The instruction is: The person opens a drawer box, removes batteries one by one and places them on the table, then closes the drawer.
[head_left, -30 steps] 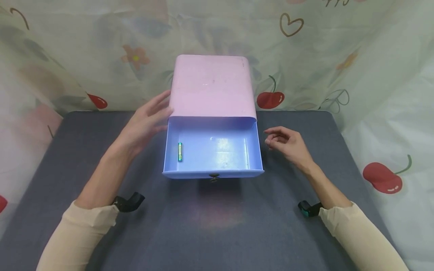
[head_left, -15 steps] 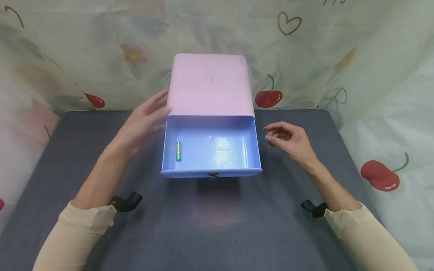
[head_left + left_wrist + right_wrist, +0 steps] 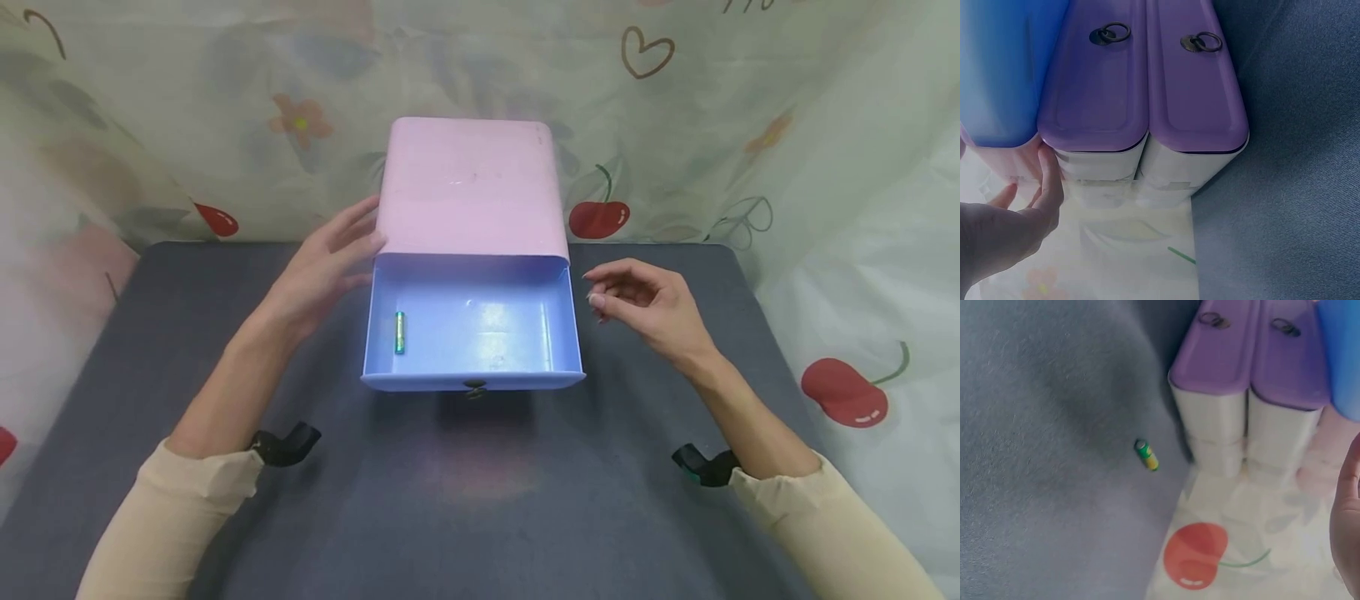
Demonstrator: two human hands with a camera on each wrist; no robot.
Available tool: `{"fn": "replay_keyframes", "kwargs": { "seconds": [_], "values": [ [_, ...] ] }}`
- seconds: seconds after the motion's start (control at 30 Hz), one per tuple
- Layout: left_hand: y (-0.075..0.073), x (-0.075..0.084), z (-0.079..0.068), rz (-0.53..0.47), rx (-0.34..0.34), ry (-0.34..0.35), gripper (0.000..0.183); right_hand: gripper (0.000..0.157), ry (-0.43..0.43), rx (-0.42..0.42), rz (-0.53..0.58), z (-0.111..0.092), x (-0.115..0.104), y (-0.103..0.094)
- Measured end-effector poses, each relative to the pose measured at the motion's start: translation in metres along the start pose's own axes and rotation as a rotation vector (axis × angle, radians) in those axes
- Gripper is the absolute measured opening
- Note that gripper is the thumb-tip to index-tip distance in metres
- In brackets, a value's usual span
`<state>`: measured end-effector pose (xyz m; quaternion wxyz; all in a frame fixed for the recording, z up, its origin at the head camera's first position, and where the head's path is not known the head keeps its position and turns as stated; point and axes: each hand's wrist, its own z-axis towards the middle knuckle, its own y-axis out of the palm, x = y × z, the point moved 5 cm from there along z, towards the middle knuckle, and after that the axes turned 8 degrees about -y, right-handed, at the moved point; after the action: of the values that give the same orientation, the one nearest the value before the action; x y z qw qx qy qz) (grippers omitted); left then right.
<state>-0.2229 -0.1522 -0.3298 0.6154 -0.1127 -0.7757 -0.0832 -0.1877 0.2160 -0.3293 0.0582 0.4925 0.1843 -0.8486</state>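
Observation:
A small drawer unit has a pink top (image 3: 472,187) and a pulled-out blue drawer (image 3: 480,382) with a metal ring pull. Inside that drawer, near its left wall, lies a green battery (image 3: 400,333). My left hand (image 3: 322,267) touches the unit's left side, fingers spread and fairly straight, thumb at the pink edge. To the right of the drawer my right hand (image 3: 648,308) hovers with loosely bent fingers and nothing visible in them. The right wrist view shows another battery (image 3: 1147,455), green and yellow, on the table beside the unit.
Two purple drawers with ring pulls, one (image 3: 1094,81) above the other (image 3: 1197,81), sit shut below the blue one. A dark grey tabletop (image 3: 480,533) carries the unit. Behind it hangs a patterned curtain (image 3: 225,83).
My right hand has shifted slightly up and to the right, with its forearm swinging outward. The left hand, the drawer and the battery in it stay as they were.

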Motion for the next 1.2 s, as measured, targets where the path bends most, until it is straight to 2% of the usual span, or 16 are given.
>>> {"fn": "replay_keyframes", "kwargs": {
  "seconds": [0.23, 0.63, 0.93, 1.2],
  "values": [
    [0.0, 0.0, -0.002, -0.003, 0.014, -0.024, 0.07, 0.022, -0.018, -0.015, 0.038, 0.006, -0.017, 0.01],
    [-0.001, 0.0, -0.001, 0.002, 0.005, -0.01, 0.07, 0.025, -0.039, -0.061, 0.076, 0.017, -0.046, 0.025],
    [-0.001, -0.004, -0.001, -0.006, 0.003, -0.005, 0.069, 0.028, -0.043, -0.14, 0.095, 0.02, -0.056, 0.042],
    [-0.001, -0.003, -0.001, -0.005, 0.018, -0.017, 0.07, 0.029, 0.011, -0.228, 0.049, 0.025, -0.061, 0.06]
  ]
}}
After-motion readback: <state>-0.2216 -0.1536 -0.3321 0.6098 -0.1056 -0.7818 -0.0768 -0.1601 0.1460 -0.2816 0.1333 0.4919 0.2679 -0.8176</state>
